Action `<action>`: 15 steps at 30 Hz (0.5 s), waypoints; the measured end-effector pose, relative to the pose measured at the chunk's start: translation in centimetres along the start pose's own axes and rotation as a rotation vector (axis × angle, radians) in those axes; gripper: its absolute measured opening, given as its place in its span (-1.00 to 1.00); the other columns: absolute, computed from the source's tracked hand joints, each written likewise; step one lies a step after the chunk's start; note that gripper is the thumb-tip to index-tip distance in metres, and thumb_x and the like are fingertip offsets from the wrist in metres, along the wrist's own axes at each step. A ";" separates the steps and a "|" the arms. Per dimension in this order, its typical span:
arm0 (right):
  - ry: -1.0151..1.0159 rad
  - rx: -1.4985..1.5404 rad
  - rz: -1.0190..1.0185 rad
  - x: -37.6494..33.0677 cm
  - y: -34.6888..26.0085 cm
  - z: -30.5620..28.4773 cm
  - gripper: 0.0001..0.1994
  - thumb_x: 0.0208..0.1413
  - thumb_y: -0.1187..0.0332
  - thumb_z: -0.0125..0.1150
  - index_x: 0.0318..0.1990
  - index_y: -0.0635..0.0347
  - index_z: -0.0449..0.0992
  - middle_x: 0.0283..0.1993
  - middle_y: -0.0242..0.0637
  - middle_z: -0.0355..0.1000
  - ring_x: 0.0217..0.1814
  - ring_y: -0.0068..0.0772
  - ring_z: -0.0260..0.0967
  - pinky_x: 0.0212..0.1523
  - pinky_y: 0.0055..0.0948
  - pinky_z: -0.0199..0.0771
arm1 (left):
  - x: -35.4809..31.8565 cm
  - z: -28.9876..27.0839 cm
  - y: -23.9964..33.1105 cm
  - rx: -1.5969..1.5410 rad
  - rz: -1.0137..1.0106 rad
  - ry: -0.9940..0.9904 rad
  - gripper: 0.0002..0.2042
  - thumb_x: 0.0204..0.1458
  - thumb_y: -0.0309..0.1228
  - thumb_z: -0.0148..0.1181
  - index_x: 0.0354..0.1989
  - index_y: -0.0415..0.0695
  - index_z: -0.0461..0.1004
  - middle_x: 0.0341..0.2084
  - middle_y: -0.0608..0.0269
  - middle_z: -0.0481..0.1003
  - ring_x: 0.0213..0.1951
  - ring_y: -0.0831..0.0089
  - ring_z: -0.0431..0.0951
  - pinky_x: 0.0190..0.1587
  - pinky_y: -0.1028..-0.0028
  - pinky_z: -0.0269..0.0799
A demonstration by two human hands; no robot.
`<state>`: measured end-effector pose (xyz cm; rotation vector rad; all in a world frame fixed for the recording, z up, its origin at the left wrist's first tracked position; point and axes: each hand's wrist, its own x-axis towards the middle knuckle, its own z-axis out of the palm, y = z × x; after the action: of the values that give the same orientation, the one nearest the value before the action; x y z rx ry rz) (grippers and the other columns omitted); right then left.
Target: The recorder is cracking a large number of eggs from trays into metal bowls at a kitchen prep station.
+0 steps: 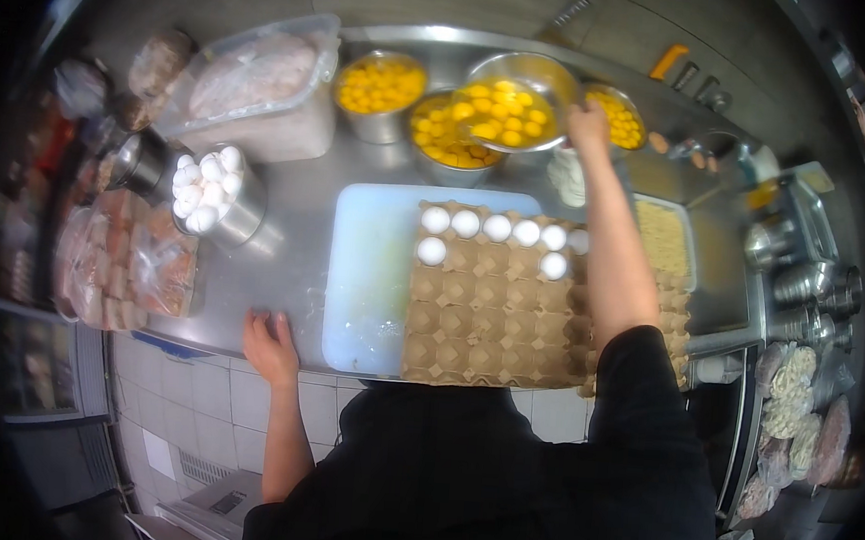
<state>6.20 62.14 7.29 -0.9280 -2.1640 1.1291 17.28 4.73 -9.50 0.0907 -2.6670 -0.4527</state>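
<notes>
Steel counter (pixel 292 195): yolk-filled bowl (pixel 538 74) in right hand (pixel 589 128).

Black top (pixel 498 475), short sleeves (pixel 645 385), bare forearms (pixel 620 278)

The steel table (pixel 295 222) bears a clear tub (pixel 261 143) and metal pots of yolks (pixel 451 176) along its far edge, a pot (pixel 248 215) of white eggs or shells toward its left end, wrapped packs (pixel 164 269) at its near-left corner, and a pale-blue board (pixel 367 275) by its near edge.
</notes>
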 end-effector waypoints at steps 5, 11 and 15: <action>0.007 0.034 -0.017 0.0 -0.2 0.1 -0.79 0.08 0.35 0.05 -0.29 0.37 0.42 -0.48 0.01 0.49 -0.71 -0.22 0.44 -0.67 -0.31 0.46 | 0.1 0.1 -0.2 -0.012 -0.003 -0.005 -0.64 0.17 -0.12 0.12 -0.09 -0.18 0.47 0.17 -0.01 0.35 0.13 0.02 0.36 0.13 0.14 0.24; 0.026 0.022 -0.029 -0.1 -0.3 0.1 -0.78 0.07 0.35 0.05 -0.26 0.36 0.44 -0.50 -0.02 0.49 -0.70 -0.23 0.45 -0.66 -0.32 0.46 | 0.1 0.3 -0.3 -0.011 0.005 -0.001 -0.65 0.17 -0.12 0.12 -0.10 -0.17 0.47 0.16 -0.02 0.35 0.12 0.02 0.36 0.13 0.13 0.25; 0.027 -0.018 -0.031 -0.3 -0.7 0.2 -0.77 0.06 0.35 0.05 -0.24 0.35 0.44 -0.50 -0.03 0.50 -0.70 -0.23 0.45 -0.65 -0.33 0.47 | 0.1 0.1 -0.1 -0.019 -0.002 -0.007 -0.66 0.16 -0.13 0.12 -0.11 -0.16 0.47 0.16 -0.02 0.36 0.12 0.01 0.37 0.13 0.13 0.24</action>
<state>6.03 61.59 7.76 -0.9090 -2.1627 1.0781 17.15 4.63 -9.55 0.0855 -2.6694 -0.4795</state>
